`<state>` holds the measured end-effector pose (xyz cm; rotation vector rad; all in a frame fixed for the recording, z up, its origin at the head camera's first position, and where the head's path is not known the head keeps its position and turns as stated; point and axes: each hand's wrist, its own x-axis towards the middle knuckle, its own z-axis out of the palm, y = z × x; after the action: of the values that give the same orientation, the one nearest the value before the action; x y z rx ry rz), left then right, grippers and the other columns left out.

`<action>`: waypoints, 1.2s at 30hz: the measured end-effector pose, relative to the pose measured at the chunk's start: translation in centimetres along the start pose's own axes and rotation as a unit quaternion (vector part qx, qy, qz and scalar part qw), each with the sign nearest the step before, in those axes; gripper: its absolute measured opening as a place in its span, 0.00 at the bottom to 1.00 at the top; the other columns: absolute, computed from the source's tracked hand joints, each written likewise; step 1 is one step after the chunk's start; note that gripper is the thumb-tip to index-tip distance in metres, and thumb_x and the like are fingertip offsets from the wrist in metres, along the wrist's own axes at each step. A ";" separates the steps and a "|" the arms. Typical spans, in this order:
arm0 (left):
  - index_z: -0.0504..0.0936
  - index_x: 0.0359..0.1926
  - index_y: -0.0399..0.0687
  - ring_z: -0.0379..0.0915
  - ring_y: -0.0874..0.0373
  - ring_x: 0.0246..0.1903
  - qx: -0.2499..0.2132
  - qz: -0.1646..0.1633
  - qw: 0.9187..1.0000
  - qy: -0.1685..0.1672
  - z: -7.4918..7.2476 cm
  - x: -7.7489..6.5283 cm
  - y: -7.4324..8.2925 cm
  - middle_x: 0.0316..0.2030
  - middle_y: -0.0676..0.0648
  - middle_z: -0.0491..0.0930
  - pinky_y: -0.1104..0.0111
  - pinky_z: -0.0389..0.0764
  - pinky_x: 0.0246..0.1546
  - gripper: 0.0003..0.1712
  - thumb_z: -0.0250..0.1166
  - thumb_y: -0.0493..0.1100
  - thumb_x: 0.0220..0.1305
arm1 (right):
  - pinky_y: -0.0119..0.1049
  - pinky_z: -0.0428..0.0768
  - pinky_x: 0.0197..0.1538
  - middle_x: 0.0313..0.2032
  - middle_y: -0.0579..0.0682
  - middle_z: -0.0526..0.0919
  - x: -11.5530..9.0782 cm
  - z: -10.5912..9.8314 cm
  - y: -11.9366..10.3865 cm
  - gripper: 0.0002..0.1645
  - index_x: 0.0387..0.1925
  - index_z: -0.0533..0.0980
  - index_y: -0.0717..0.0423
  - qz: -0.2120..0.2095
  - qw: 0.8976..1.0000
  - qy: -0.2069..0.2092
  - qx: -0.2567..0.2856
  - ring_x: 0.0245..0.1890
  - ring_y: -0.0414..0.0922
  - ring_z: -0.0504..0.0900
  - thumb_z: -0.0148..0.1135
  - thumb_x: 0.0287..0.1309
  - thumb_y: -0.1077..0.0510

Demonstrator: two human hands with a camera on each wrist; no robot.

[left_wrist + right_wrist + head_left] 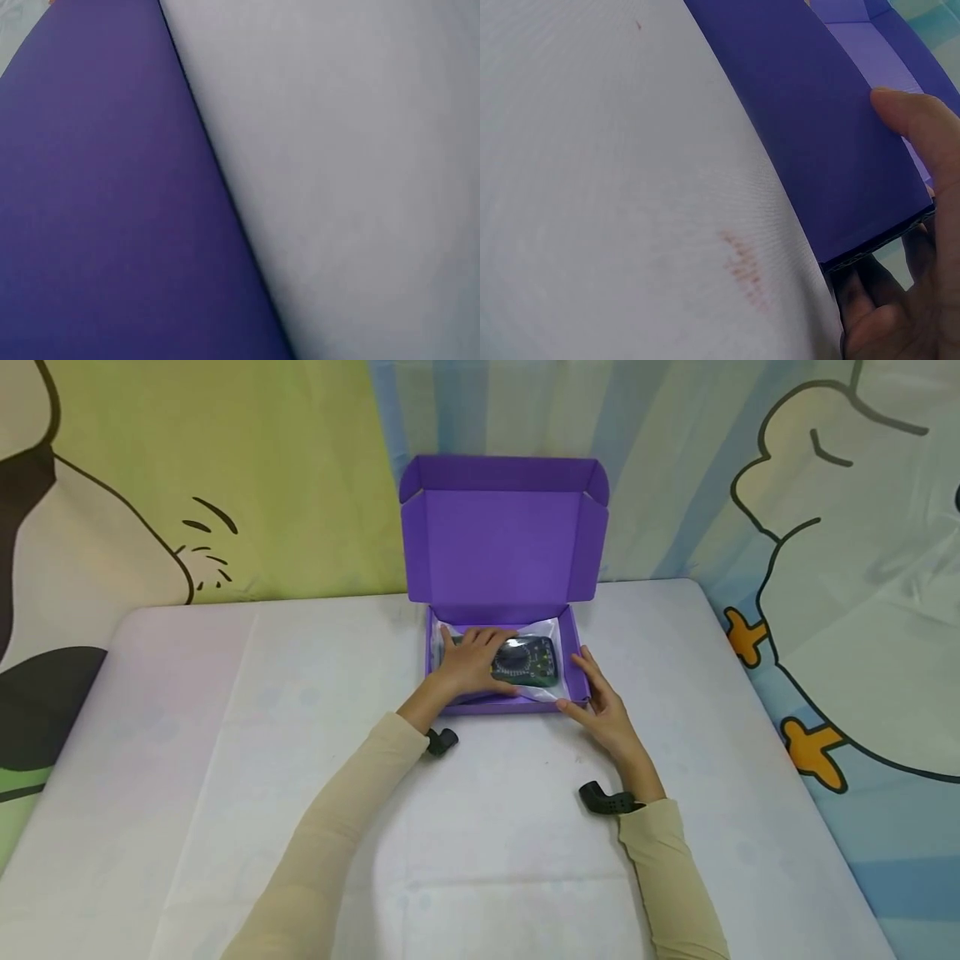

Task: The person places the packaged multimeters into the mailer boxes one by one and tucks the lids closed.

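Purple box (573, 643): on the tabletop (300, 735), its lid (502, 547) standing raised, leaving the inside reachable from above.
Bagged multimeter-like device (532, 662): lying inside the box.
Left hand (467, 667): spread wide over the device's left part; whether it grips cannot be told.
Right hand (609, 714): partly curled, holding the box's near right corner, presumably to steady it.

A white, faintly creased cloth (300, 710) covers the round-cornered table (720, 760). Behind the table rises a printed backdrop (300, 443), yellow-green toward the left, blue-and-cream striped toward the right. Right of the table is a white cartoon figure (862, 610) with orange feet (813, 752); left of it, a dark-patched white one (90, 552).
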<state>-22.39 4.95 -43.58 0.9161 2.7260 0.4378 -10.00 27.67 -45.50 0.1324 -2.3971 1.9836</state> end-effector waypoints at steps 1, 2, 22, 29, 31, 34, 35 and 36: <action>0.52 0.76 0.63 0.48 0.46 0.72 0.001 0.000 1.000 0.002 0.0 0.0 0.0 0.72 0.49 0.57 0.29 0.28 0.63 0.60 0.68 0.74 0.47 | 0.25 0.50 0.71 0.77 0.48 0.40 0.1 -0.1 0.3 0.44 0.74 0.55 0.61 -0.002 1.000 0.000 0.002 0.76 0.51 0.40 0.62 0.59 0.73; 0.52 0.76 0.63 0.48 0.46 0.72 0.001 -0.001 1.000 0.004 0.1 0.1 0.0 0.72 0.49 0.58 0.29 0.28 0.63 0.60 0.68 0.74 0.47 | 0.25 0.50 0.71 0.77 0.46 0.40 0.1 -0.1 0.8 0.44 0.74 0.55 0.59 -0.002 1.000 0.001 0.004 0.76 0.49 0.40 0.62 0.59 0.73; 0.48 0.77 0.66 0.43 0.48 0.74 0.038 0.005 0.999 0.006 0.6 0.4 -0.6 0.74 0.53 0.53 0.28 0.28 0.62 0.62 0.63 0.80 0.45 | 0.32 0.50 0.73 0.77 0.54 0.40 -0.3 0.4 -1.4 0.43 0.73 0.54 0.64 -0.003 1.000 0.001 -0.010 0.76 0.55 0.41 0.62 0.60 0.70; 0.47 0.77 0.67 0.40 0.48 0.75 0.038 -0.006 0.999 -0.005 0.2 0.1 -0.3 0.75 0.54 0.50 0.29 0.26 0.62 0.64 0.64 0.80 0.44 | 0.29 0.50 0.73 0.77 0.44 0.41 0.3 -0.1 0.8 0.44 0.74 0.56 0.55 -0.001 1.000 0.001 0.003 0.76 0.48 0.42 0.63 0.60 0.70; 0.46 0.77 0.67 0.39 0.48 0.75 0.042 -0.005 0.999 -0.010 0.2 0.1 -0.1 0.76 0.54 0.48 0.29 0.27 0.63 0.65 0.65 0.80 0.43 | 0.27 0.50 0.72 0.77 0.44 0.41 0.2 -0.2 1.1 0.44 0.74 0.56 0.55 -0.004 1.000 0.004 0.009 0.76 0.48 0.42 0.62 0.60 0.70; 0.42 0.78 0.65 0.36 0.49 0.76 0.057 -0.010 0.998 -0.019 0.0 0.0 0.1 0.77 0.55 0.44 0.29 0.27 0.63 0.68 0.65 0.81 0.42 | 0.27 0.50 0.72 0.78 0.47 0.41 0.1 -0.2 1.2 0.43 0.74 0.56 0.57 -0.014 1.000 0.004 0.015 0.76 0.49 0.41 0.62 0.60 0.70; 0.40 0.78 0.65 0.34 0.49 0.76 0.064 -0.013 0.998 -0.020 0.0 -0.1 0.1 0.77 0.55 0.42 0.30 0.26 0.63 0.70 0.65 0.81 0.41 | 0.28 0.50 0.72 0.78 0.47 0.41 0.1 -0.1 1.3 0.43 0.74 0.56 0.57 -0.016 1.000 0.003 0.015 0.76 0.49 0.41 0.62 0.60 0.70; 0.39 0.78 0.64 0.33 0.50 0.76 0.068 -0.016 0.997 -0.021 0.0 -0.2 0.2 0.77 0.55 0.41 0.30 0.26 0.63 0.71 0.65 0.81 0.40 | 0.28 0.50 0.72 0.78 0.47 0.41 0.1 0.0 1.3 0.43 0.74 0.55 0.57 -0.016 1.000 0.002 0.015 0.76 0.49 0.41 0.62 0.61 0.70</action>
<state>-22.15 4.96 -43.51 0.9021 2.7550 0.2268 -10.17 27.95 -46.76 0.1669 -2.3484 2.0055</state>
